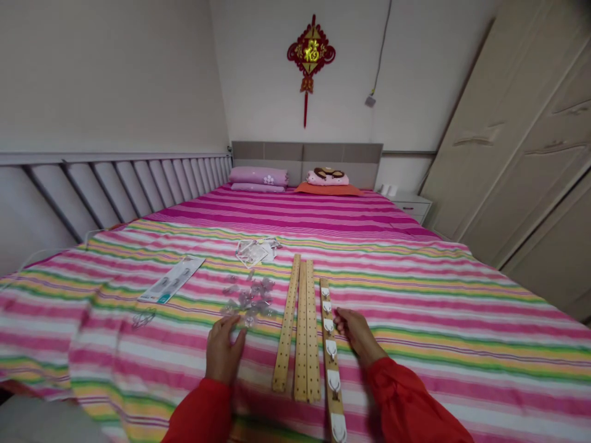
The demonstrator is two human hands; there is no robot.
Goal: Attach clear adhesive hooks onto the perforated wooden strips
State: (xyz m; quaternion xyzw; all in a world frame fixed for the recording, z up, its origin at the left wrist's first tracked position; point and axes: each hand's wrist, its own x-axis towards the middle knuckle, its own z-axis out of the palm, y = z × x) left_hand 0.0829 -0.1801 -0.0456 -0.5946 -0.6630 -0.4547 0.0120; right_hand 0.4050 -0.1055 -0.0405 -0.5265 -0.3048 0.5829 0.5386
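Note:
My left hand (pixel 225 347) is open at the near edge of a loose pile of clear plastic hooks (pixel 253 295), thumb and fingers apart. To the right lie three perforated wooden strips, one set a little apart (pixel 287 326) and two side by side (pixel 307 332). Beyond them is a wooden strip (pixel 323 282) that carries a row of white hooks (pixel 331 349). Beside its right edge my right hand (pixel 354 329) has its fingers curled in. Whether they touch the strip or hold something small is too unclear to tell.
A striped sheet (pixel 438 320) covers the bed. Farther left lie a long hook package (pixel 173 280) and a small clear item (pixel 144 317). White-edged packaging (pixel 256 251) sits behind the pile. Pillows (pixel 258 177) are at the headboard; a railing (pixel 138 184) runs along the left.

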